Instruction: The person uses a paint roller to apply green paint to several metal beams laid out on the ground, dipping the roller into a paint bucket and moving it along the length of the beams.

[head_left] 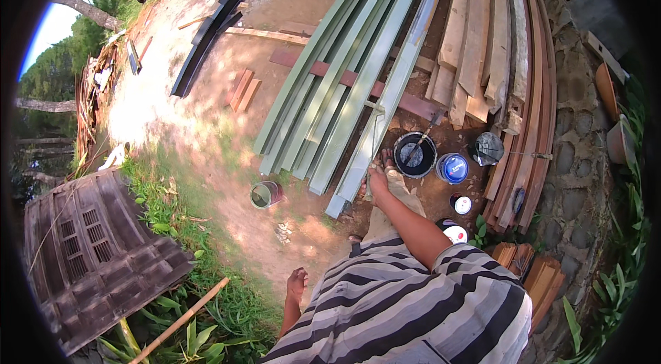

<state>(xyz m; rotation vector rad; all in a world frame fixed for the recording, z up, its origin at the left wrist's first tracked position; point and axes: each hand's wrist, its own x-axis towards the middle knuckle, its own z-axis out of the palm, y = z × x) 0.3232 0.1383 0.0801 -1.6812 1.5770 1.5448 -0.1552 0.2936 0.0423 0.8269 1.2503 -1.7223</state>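
My right hand [377,183] is closed around the handle of a small paint roller [375,108]. Its thin wire frame reaches away from me, and the roller head lies at the rightmost of several long metal beams [389,95]. That beam is pale and shiny, bluish-grey toward its far end. To its left, the other beams [310,85] are coated green. They all rest across a reddish-brown crosspiece [334,75]. Down at my left side hangs my left hand [297,284], its fingers curled in and nothing visible in them.
Right of my feet stand a black bucket [415,155] with a stick in it, a blue-lidded can [453,168] and more paint containers. Wooden planks [475,33] lie beside a stone wall [570,157]. An open can [266,194] sits left; a dark wooden panel [103,254] lies farther left.
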